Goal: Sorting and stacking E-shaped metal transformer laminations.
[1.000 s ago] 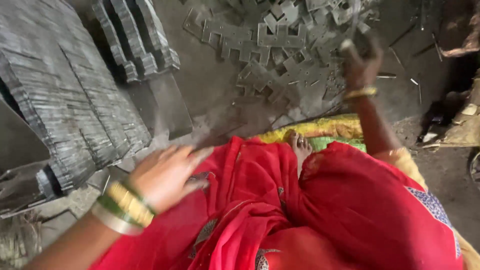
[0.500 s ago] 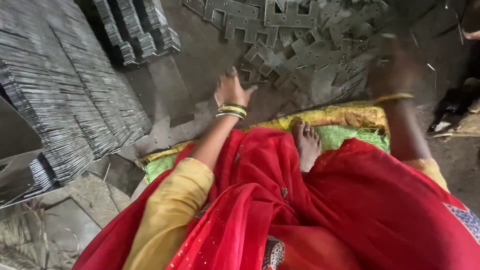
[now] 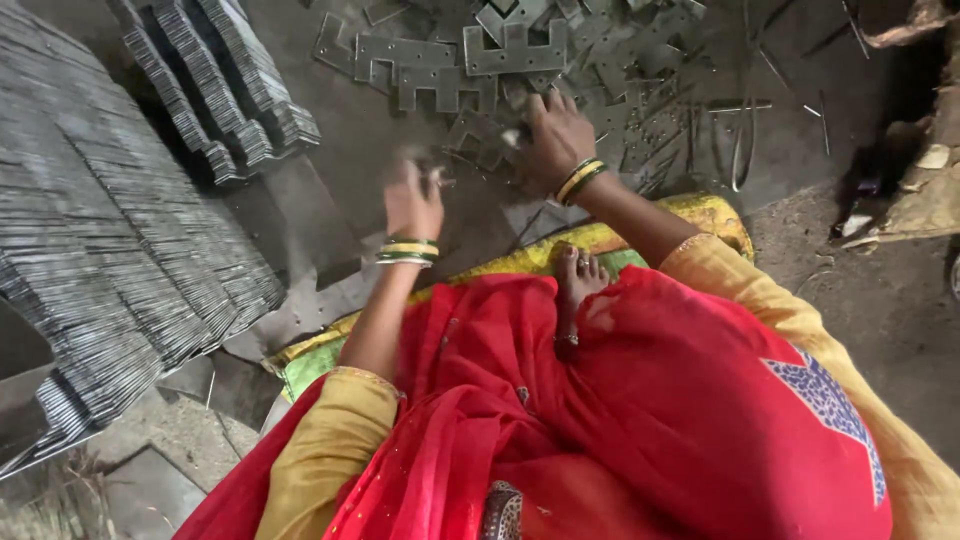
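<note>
I sit on the floor in red and yellow cloth, a bare foot (image 3: 577, 278) showing in front of me. My left hand (image 3: 412, 200) is blurred, low over the dark floor, fingers curled near a small metal piece; whether it grips anything I cannot tell. My right hand (image 3: 556, 135) rests fingers-down on the near edge of a heap of loose notched metal plates (image 3: 515, 52), touching one small piece. Both wrists wear yellow and green bangles.
Long rows of stacked thin metal plates (image 3: 120, 250) fill the left side, with shorter stacks (image 3: 225, 90) behind them. A yellow and green mat (image 3: 700, 215) lies under me. Thin metal strips (image 3: 740, 140) and rubble (image 3: 920, 190) lie to the right.
My left hand has pulled back a little toward me from the heap. My right hand has swung in from the right and come down on the plates' near edge.
</note>
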